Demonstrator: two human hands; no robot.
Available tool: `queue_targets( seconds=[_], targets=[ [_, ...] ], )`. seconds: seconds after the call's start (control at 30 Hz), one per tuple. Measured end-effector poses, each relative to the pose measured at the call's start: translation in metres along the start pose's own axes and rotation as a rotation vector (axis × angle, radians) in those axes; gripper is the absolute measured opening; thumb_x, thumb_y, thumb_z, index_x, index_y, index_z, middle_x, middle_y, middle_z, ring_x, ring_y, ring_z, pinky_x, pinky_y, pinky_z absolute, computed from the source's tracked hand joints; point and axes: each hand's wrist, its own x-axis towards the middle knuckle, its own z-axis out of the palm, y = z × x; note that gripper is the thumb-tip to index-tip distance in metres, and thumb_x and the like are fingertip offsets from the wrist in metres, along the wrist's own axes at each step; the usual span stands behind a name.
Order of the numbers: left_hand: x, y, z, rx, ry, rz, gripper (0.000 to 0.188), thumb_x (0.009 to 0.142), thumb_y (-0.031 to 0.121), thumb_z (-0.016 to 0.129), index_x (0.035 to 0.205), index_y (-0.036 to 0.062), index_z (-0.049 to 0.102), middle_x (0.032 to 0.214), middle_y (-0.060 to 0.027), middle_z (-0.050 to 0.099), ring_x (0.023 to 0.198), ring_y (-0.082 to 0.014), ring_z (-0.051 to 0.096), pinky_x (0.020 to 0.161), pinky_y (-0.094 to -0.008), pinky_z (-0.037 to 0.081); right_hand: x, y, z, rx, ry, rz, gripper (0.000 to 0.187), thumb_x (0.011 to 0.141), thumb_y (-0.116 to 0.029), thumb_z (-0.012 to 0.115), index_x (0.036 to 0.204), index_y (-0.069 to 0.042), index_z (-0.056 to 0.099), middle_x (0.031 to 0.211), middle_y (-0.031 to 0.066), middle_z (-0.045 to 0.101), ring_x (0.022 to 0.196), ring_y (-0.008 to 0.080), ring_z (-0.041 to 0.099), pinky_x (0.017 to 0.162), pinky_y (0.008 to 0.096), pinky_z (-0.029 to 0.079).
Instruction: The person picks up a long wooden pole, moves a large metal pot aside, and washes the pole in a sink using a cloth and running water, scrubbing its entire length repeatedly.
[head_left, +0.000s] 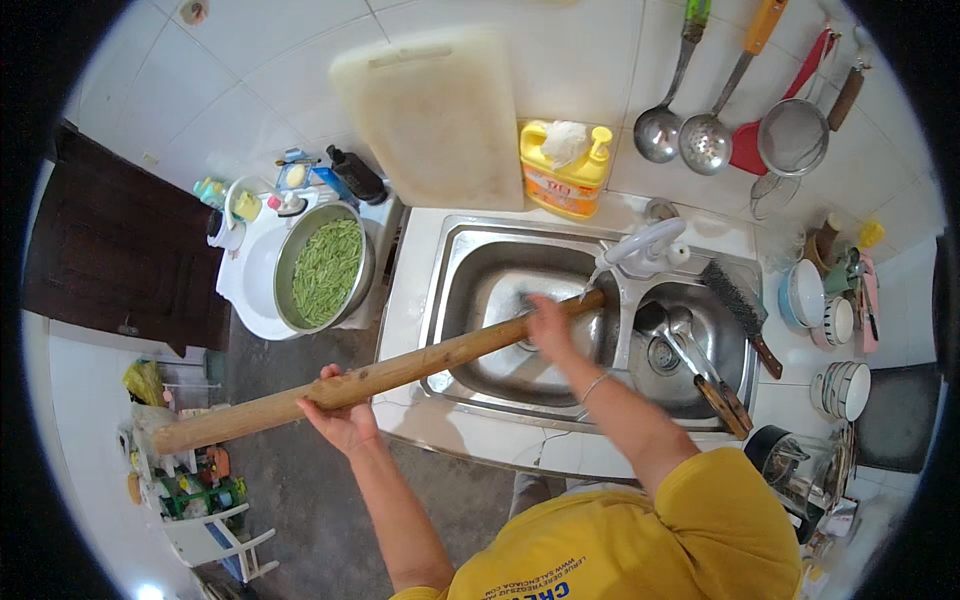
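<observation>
A long, thick wooden rolling pin (pixel 445 355) lies slantwise across the view, its right end over the large sink basin (pixel 470 285) beneath the faucet (pixel 640 250). My left hand (pixel 342 415) supports it from below near the middle, fingers curled round the wood, just off the counter's front edge. Further right, my right hand (pixel 548 328) is closed over the pin above the basin, slightly smeared by motion. The pin's left end sticks out over the floor. Whether water is running is hard to make out.
Ladles with wooden handles (pixel 722 395) rest in the small basin, beside a scrub brush (pixel 735 300). A yellow detergent jug (pixel 565 170) and a cutting board (pixel 430 120) stand behind. Left is a bowl of green beans (pixel 327 272); right are stacked bowls (pixel 842 390). Utensils hang above.
</observation>
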Motion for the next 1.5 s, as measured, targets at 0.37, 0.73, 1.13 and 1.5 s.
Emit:
queue_targets(
  seconds=[0.37,0.73,1.13,1.5],
  targets=[
    [0.007,0.003,-0.004,-0.046,0.437,0.005,0.033,0.082,0.036,0.064,0.092,0.0083,0.05,0.087,-0.0074,0.054,0.087,-0.024,0.052,0.086,-0.0469,0.04,-0.065,-0.098,0.057,-0.045,-0.245,-0.468,0.035,0.072,-0.001,0.057,0.107,-0.005,0.054,0.115,0.0158,0.048,0.113,0.0351,0.045,0.096,0.0443,0.037],
    [-0.012,-0.005,-0.045,0.001,-0.252,-0.112,0.034,0.078,0.039,0.065,0.092,0.0083,0.061,0.091,-0.0088,0.062,0.093,-0.0252,0.058,0.098,-0.0486,0.036,0.03,0.014,0.018,-0.33,-0.046,-0.201,0.018,0.069,-0.001,0.054,0.081,-0.007,0.066,0.09,0.012,0.062,0.09,0.0314,0.057,0.083,0.0412,0.046],
    [-0.01,-0.007,-0.028,0.0,-0.313,-0.153,0.034,0.078,0.038,0.065,0.097,0.0096,0.06,0.099,-0.0081,0.059,0.1,-0.0261,0.052,0.099,-0.0482,0.035,-0.01,0.016,-0.012,-0.2,-0.006,-0.059,0.032,0.071,-0.006,0.058,0.102,-0.006,0.061,0.094,0.016,0.062,0.093,0.0328,0.055,0.085,0.0425,0.042],
    [-0.009,-0.016,-0.027,-0.067,0.136,-0.114,0.041,0.078,0.045,0.066,0.092,0.0074,0.058,0.094,-0.0084,0.056,0.094,-0.0248,0.051,0.095,-0.0437,0.037,-0.058,-0.1,0.046,0.016,-0.263,-0.464,0.034,0.068,-0.004,0.057,0.102,-0.005,0.059,0.102,0.0139,0.057,0.099,0.032,0.054,0.09,0.0432,0.042]
  ],
)
